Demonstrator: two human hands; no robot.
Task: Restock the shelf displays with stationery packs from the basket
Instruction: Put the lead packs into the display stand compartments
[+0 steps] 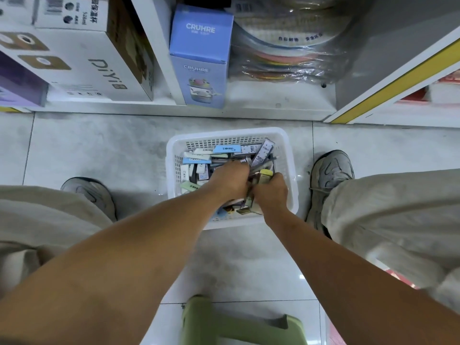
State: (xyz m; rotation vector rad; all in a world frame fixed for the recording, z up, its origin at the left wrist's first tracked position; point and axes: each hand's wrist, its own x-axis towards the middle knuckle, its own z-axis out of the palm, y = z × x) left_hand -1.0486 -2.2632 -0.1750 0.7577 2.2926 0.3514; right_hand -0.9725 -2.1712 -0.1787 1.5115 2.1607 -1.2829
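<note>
Head view looks straight down at a tiled floor [99, 150] in front of a low shelf [249, 100]. Far left on that shelf I see a white DiYi box [82, 63], with a purple box [17, 85] at the frame edge beside it. Next along, past a white divider, a blue CRUHRE box [201, 56] stands upright, and to its right lies a stack of coloured sheets in clear plastic [286, 53].

Below, on the floor, a grey shoe [92, 192] sits left of the white basket [174, 155], which stands between both feet. The basket holds a loose jumble of stationery packs [199, 163]: white, blue and pale green ones on its left side, longer printed packs leaning against the far right corner.

My left hand [231, 178] reaches down into the middle of the pile, fingers curled into the packs; I cannot tell which pack it grips. Just beside it, my right hand [272, 192] is clenched round a yellow-topped pack [265, 176] and some darker items under it, near the basket's right wall.

Right of the basket is the other shoe [331, 175]. At the bottom edge a green stool [239, 324] shows, blurred.
</note>
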